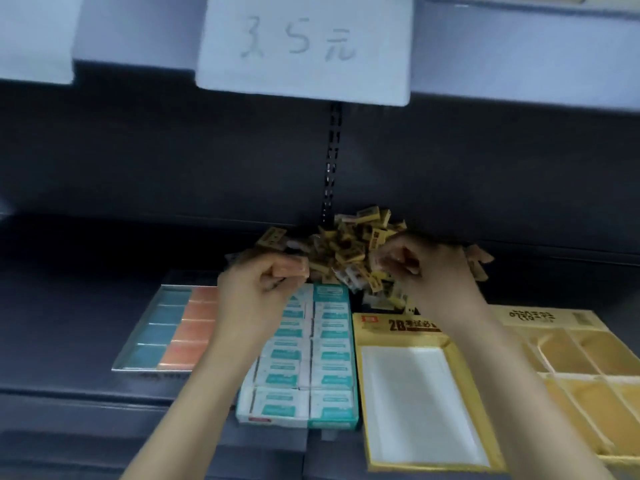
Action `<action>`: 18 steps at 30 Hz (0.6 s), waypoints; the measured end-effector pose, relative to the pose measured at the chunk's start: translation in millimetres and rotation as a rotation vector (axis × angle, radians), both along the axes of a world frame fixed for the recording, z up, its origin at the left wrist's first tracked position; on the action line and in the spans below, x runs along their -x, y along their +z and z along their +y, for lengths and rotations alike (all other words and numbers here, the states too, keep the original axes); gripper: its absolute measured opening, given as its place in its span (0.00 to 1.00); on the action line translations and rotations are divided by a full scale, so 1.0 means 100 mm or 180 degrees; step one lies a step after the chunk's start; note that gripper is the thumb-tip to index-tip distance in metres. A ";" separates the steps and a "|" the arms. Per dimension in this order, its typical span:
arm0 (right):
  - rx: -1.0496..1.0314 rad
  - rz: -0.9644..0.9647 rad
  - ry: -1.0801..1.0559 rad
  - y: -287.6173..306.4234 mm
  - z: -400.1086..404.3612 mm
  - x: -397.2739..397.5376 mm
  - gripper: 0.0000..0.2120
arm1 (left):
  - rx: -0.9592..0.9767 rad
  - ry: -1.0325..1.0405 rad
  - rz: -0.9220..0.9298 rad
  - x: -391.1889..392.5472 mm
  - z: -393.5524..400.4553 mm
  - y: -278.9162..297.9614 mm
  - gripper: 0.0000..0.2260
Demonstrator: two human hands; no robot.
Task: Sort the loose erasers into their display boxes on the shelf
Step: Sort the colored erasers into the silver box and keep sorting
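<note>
- Both hands are reaching into a dark shelf [86, 306], up to a heap of loose erasers [349, 251] in yellow wrappers piled at the back against the rear wall.
- The left hand [256, 292] has its fingers curled in, pinching a pale pinkish eraser [294, 265] between thumb and fingers, just at the left edge of the heap and above the far end of the teal box.
- The right hand [429, 275] is also curled, fingertips drawn together on a small pale eraser [382, 260] at the right side of the heap; blur keeps me from seeing more of that piece.
- In front of the heap sit the display boxes, side by side along the shelf.
- Far left: a flat tray [138, 344] with a column of blue erasers and a column of orange ones.
- Beside it: a teal box [346, 422] filled with two columns of white-and-teal wrapped erasers, partly hidden by the left forearm.
- Next right: a yellow box [367, 410] marked "2B", its white inside showing with no erasers in it.
- Far right: a yellow divided box [568, 386] with several compartments, running out of view at the edge.
- Above, a white price card [304, 46] hangs from the upper shelf, handwritten "3 5 元".
</note>
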State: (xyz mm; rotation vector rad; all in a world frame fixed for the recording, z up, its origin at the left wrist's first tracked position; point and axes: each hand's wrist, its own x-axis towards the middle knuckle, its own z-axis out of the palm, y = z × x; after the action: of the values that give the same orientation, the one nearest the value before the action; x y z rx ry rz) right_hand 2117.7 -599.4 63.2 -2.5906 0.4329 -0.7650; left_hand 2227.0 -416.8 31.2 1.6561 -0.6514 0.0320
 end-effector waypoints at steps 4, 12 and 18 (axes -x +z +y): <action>-0.0283 -0.0158 -0.0203 -0.16 0.39 -0.16 0.13 | -0.0208 0.0031 0.0180 -0.22 0.35 -0.02 0.15; -0.0744 -0.0144 0.0037 -0.30 0.95 -0.51 0.10 | -0.0470 0.0033 0.0443 -0.61 0.87 0.09 0.12; -0.1113 -0.0057 0.0178 -0.20 1.19 -0.69 0.09 | -0.0821 0.0020 0.0518 -0.82 1.11 0.22 0.07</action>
State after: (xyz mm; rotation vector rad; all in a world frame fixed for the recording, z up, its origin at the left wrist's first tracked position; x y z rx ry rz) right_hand 2187.0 -480.4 43.6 -2.2586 0.4430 -0.6297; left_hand 2308.6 -305.4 53.1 1.8859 -0.5429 -0.1879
